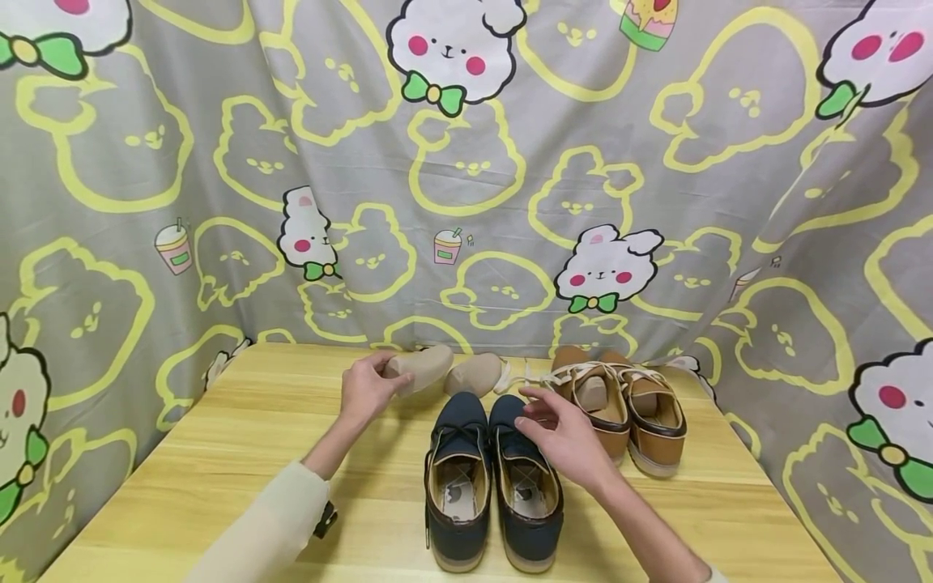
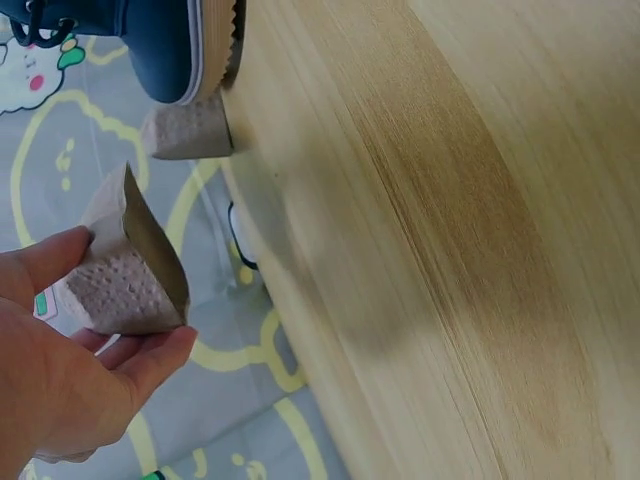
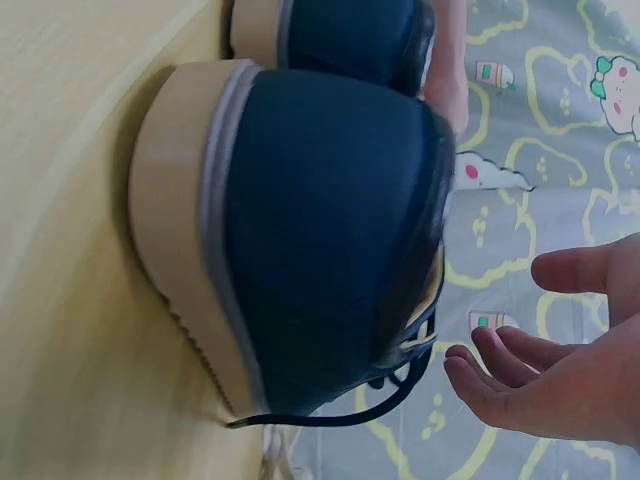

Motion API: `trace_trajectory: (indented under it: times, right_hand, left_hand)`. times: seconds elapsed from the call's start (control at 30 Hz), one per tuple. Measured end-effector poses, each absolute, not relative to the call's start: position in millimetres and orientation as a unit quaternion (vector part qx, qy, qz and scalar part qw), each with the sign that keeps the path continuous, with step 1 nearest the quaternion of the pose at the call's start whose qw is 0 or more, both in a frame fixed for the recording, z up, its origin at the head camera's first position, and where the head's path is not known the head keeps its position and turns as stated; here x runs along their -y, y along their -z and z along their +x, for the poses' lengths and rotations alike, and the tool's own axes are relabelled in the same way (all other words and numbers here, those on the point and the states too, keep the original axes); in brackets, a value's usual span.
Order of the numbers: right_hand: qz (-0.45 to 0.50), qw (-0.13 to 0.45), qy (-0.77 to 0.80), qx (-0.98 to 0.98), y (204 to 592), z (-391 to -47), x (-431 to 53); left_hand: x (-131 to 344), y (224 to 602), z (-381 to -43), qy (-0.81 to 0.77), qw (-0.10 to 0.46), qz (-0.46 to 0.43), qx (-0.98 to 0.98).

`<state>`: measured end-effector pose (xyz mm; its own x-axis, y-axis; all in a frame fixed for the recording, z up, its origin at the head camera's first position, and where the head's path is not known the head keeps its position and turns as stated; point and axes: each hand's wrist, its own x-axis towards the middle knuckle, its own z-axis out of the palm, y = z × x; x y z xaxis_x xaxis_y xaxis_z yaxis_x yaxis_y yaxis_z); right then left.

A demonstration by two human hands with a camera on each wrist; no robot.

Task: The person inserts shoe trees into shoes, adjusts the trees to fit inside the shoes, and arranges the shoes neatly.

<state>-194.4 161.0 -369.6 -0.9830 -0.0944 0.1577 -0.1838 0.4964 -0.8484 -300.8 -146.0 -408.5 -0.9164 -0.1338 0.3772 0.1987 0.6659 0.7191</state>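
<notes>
My left hand [image 1: 367,387] pinches a beige moulded-pulp shoe insert [image 1: 424,370] between thumb and fingers, near the back of the table. In the left wrist view, this insert [image 2: 125,270] shows a rough, dimpled face and an open hollow side. A second shoe insert [image 1: 470,375] lies just right of it, behind the toes of a pair of navy shoes. The left navy shoe [image 1: 461,437] and the right navy shoe [image 1: 526,530] stand side by side, heels toward me. My right hand [image 1: 572,441] hovers by the right navy shoe; the right wrist view shows its fingers loosely spread, holding nothing.
A pair of brown shoes [image 1: 659,447] with white laces stands at the back right, with a beige insert [image 1: 591,394] inside one. The wooden table [image 1: 350,518] ends at a patterned grey curtain [image 1: 503,186] hanging behind and on both sides.
</notes>
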Motion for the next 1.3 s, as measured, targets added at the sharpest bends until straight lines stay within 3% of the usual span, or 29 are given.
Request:
trace_trajectory:
  times: [0.4,0.93,1.3]
  right_hand:
    - [0.116,0.035,-0.495,0.86,364.2,-187.5,-142.7]
    - [0.173,-0.058,-0.498,0.848,371.6,-178.7,-114.7]
    - [0.191,-0.053,-0.429,0.881,375.9,-168.5,-104.3]
  left_hand:
    - [146.1,407.0,-299.7,0.405,0.201,-0.016,0.892]
    - [147.3,402.5,-297.7,0.421,0.194,-0.014,0.886]
    - [147.2,401.2,-297.8,0.421,0.192,-0.011,0.887]
